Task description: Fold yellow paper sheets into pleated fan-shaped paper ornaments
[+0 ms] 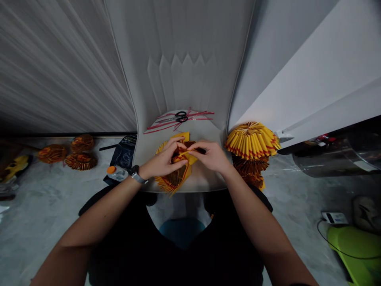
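A yellow and gold pleated paper fan (pixel 175 180) with red lines rests on the seat of a grey padded chair (pixel 208 178). My left hand (pixel 165 159) is closed on it from the left, fingers curled over its middle. From the right, my right hand (pixel 212 155) pinches a folded yellow edge of the same paper between thumb and forefinger. Part of the paper is hidden beneath both hands. Behind them on the seat lie black-handled scissors (pixel 181 116) across several pink-red plastic strips (pixel 162 127).
Right of the chair stands a stack of pleated yellow paper rosettes (pixel 252 141). Several gold rosettes (pixel 81 161) sit on the floor at left. Beside the chair are an orange-capped bottle (pixel 117 173) and a dark bag (pixel 125 153). A green stool (pixel 357 246) is far right.
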The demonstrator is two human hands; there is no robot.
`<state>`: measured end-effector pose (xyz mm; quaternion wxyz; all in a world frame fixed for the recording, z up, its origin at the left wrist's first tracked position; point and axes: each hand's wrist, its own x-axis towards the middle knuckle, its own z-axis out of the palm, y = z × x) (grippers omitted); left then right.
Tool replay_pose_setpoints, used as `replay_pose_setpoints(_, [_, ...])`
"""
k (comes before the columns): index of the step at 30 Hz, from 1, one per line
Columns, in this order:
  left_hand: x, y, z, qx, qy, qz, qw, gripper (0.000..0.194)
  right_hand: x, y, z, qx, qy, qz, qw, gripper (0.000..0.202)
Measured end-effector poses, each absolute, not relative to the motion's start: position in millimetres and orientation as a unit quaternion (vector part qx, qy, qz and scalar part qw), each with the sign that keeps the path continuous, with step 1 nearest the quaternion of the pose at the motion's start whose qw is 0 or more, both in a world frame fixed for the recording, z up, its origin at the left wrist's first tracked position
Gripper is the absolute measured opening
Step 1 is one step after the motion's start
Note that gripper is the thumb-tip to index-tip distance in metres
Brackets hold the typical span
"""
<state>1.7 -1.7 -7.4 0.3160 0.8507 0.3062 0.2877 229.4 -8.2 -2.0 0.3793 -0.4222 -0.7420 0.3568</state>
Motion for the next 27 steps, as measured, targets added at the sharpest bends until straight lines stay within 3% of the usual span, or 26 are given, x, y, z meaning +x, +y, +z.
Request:
replay_pose_setpoints(3, [5, -4, -9, 0.835, 0.316, 0.33, 0.308, 0.013, 228, -7, -3, -0.421, -0.74, 0.349, 0.392, 0.013])
replay_pose_setpoints(6, [7, -6, -11, 0.821, 0.334, 0.358, 0.294, 0.017, 229, -6, -3, -0.423, -0.733, 0.352, 0.399, 0.02])
replay_pose_setpoints(11, [8, -5, -11, 0.814, 0.349, 0.38, 0.267, 0.017, 239, -2, -1, -0.423, -0.812, 0.25, 0.315, 0.041])
replay_pose_setpoints(16, [8, -7, -13, 0.825, 0.333, 0.377, 0.257, 0.012, 249, 0, -8, -0.45, -0.819, 0.174, 0.309, 0.033])
replay_pose_setpoints(21, [9, -9, -15, 0.833, 0.315, 0.371, 0.262, 0.009, 252, 3, -16, -0.422, -0.815, 0.246, 0.313, 0.021])
replay_pose_setpoints(27, [10, -8, -10, 0.828, 0.325, 0.37, 0.266, 0.01, 249, 3, -15, -0.422, -0.81, 0.231, 0.335, 0.015])
